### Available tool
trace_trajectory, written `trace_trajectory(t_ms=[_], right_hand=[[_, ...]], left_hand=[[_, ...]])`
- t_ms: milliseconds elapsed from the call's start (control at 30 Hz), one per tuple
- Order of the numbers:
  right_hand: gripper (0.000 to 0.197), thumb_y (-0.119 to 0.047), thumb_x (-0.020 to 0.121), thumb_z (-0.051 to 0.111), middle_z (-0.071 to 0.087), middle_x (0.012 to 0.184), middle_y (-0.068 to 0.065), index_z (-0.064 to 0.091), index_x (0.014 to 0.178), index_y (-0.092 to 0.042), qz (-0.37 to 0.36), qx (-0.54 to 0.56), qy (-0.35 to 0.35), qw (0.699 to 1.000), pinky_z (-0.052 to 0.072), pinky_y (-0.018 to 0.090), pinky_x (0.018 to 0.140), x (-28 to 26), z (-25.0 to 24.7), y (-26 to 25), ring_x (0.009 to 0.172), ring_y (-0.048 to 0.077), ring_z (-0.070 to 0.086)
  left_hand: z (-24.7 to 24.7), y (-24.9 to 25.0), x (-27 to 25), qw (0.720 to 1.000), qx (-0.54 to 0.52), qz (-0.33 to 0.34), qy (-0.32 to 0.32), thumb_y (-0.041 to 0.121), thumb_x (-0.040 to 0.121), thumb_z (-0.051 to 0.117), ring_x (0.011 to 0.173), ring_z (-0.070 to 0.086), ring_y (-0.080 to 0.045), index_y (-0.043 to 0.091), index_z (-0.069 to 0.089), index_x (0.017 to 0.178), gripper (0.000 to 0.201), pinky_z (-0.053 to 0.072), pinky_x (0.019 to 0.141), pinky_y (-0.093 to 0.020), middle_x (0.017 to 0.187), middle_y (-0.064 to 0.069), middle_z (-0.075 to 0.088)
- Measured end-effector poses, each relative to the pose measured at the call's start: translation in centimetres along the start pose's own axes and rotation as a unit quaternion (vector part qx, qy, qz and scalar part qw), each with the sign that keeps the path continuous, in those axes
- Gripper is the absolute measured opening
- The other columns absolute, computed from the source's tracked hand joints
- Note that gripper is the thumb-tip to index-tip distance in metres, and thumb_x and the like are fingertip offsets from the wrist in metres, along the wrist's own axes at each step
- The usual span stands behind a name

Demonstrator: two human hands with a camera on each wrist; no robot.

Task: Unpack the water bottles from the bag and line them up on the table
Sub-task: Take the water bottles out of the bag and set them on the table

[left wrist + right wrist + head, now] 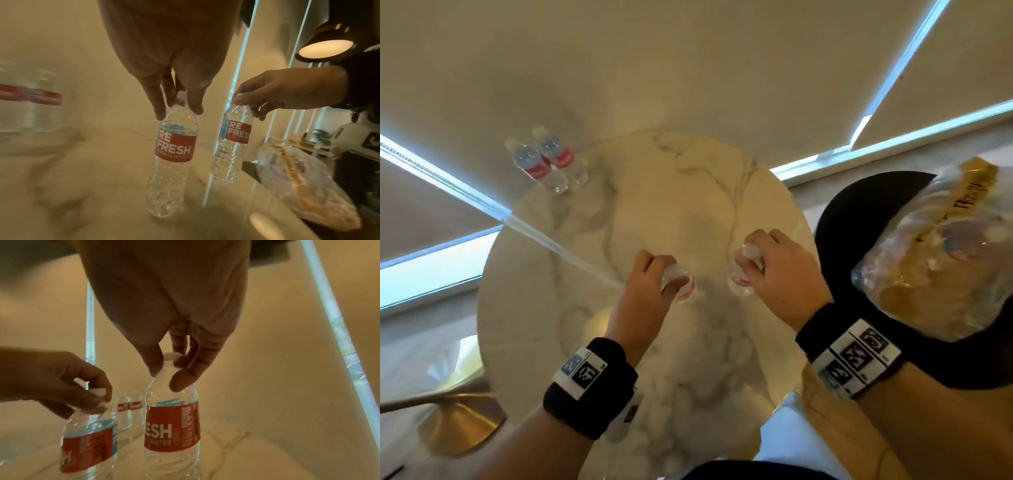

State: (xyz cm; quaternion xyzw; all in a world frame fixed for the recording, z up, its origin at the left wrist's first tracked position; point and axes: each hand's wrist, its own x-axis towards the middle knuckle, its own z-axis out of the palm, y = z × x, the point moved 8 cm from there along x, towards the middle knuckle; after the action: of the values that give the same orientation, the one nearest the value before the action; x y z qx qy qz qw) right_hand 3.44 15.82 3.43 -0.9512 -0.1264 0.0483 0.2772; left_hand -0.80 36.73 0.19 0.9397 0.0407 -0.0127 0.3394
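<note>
My left hand grips the neck of a clear water bottle with a red label, held upright just above the round marble table. My right hand pinches the white cap and neck of a second bottle the same way, a little to the right. Two more bottles stand side by side at the table's far left edge. The clear plastic bag with yellow print lies on a black chair at the right, with more bottles inside.
A black chair seat sits close to the table's right edge. A gold table base shows at the lower left. A lit lamp hangs at the right in the left wrist view. Bare marble lies between my hands and the far bottles.
</note>
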Motion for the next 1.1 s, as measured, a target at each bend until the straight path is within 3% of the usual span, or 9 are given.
trace_trajectory(t_ms=[100,300,500,600,733,800,900,1000,1100], right_hand=[[0.024,-0.032,0.095,0.056,0.058,0.095,0.007,0.059,0.108,-0.012,-0.028,0.011,-0.057,0.998,0.040,0.032,0.061,2.0,6.6,-5.5,0.077,0.032,0.059],[0.027,-0.032,0.096,0.053,0.057,0.104,0.008,0.056,0.115,-0.013,-0.061,0.005,-0.106,0.992,0.034,0.030,0.065,4.4,13.4,-12.4,0.082,0.031,0.061],[0.028,-0.030,0.095,0.054,0.055,0.105,0.008,0.056,0.117,-0.014,-0.069,0.006,-0.116,0.991,0.031,0.028,0.067,5.7,15.2,-15.3,0.083,0.030,0.059],[0.029,-0.034,0.093,0.056,0.055,0.104,0.006,0.055,0.117,-0.018,-0.050,0.011,-0.127,0.991,0.034,0.028,0.068,5.9,15.4,-14.9,0.085,0.029,0.059],[0.049,-0.047,0.085,0.065,0.055,0.106,0.002,0.052,0.126,-0.024,-0.025,0.023,-0.166,0.986,0.040,0.029,0.074,5.6,14.4,-14.4,0.092,0.026,0.060],[0.061,-0.058,0.081,0.065,0.053,0.100,-0.004,0.049,0.131,-0.028,-0.008,0.039,-0.162,0.986,0.041,0.028,0.074,4.7,12.2,-13.1,0.087,0.018,0.057],[0.054,-0.063,0.087,0.054,0.059,0.092,-0.005,0.053,0.128,-0.027,0.037,0.067,-0.087,0.993,0.050,0.033,0.077,2.4,7.2,-7.7,0.081,0.015,0.058],[0.046,-0.061,0.091,0.049,0.064,0.090,-0.004,0.058,0.120,-0.027,0.130,0.063,-0.002,0.990,0.053,0.038,0.081,-0.5,1.9,1.3,0.085,0.017,0.062],[0.042,-0.056,0.094,0.048,0.067,0.095,-0.002,0.060,0.117,-0.023,0.231,0.020,0.051,0.971,0.053,0.036,0.085,-3.7,-2.9,11.7,0.090,0.017,0.064]], left_hand=[[-3.6,-4.8,-0.9,0.999,0.028,-0.022,0.020,0.016,0.088,0.073,0.078,0.046,-0.006,0.008,0.065,0.108,0.023,0.039,0.076,-0.015,0.101,0.000,0.049],[-7.6,-8.4,0.6,0.996,0.061,-0.049,0.044,0.025,0.090,0.071,0.078,0.055,-0.020,0.009,0.065,0.109,0.025,0.043,0.070,-0.025,0.105,-0.005,0.052],[-8.8,-11.2,1.0,0.995,0.070,-0.054,0.042,0.028,0.091,0.070,0.080,0.056,-0.021,0.009,0.065,0.113,0.029,0.045,0.071,-0.029,0.108,-0.007,0.052],[-8.9,-12.1,0.8,0.997,0.041,-0.058,0.031,0.030,0.088,0.072,0.083,0.060,-0.022,0.012,0.064,0.111,0.031,0.055,0.077,-0.041,0.107,-0.004,0.052],[-9.4,-11.5,0.3,0.996,0.075,-0.056,0.008,0.043,0.084,0.073,0.091,0.060,-0.022,0.018,0.062,0.116,0.043,0.056,0.079,-0.041,0.113,0.001,0.052],[-10.5,-9.4,0.0,0.993,0.106,-0.016,0.045,0.048,0.084,0.072,0.103,0.059,-0.023,0.019,0.061,0.123,0.050,0.055,0.080,-0.039,0.118,0.000,0.053],[-10.6,-3.3,-0.7,0.989,0.085,0.072,0.101,0.046,0.091,0.066,0.105,0.058,-0.024,0.018,0.064,0.118,0.040,0.054,0.079,-0.037,0.114,-0.001,0.057],[-6.1,4.7,-0.9,0.982,0.050,0.169,0.063,0.043,0.095,0.059,0.094,0.061,-0.019,0.019,0.067,0.112,0.031,0.054,0.073,-0.038,0.100,0.003,0.062],[1.6,12.4,-0.4,0.976,0.051,0.211,-0.032,0.046,0.097,0.053,0.093,0.061,-0.012,0.026,0.065,0.113,0.028,0.055,0.074,-0.035,0.099,0.008,0.063]])
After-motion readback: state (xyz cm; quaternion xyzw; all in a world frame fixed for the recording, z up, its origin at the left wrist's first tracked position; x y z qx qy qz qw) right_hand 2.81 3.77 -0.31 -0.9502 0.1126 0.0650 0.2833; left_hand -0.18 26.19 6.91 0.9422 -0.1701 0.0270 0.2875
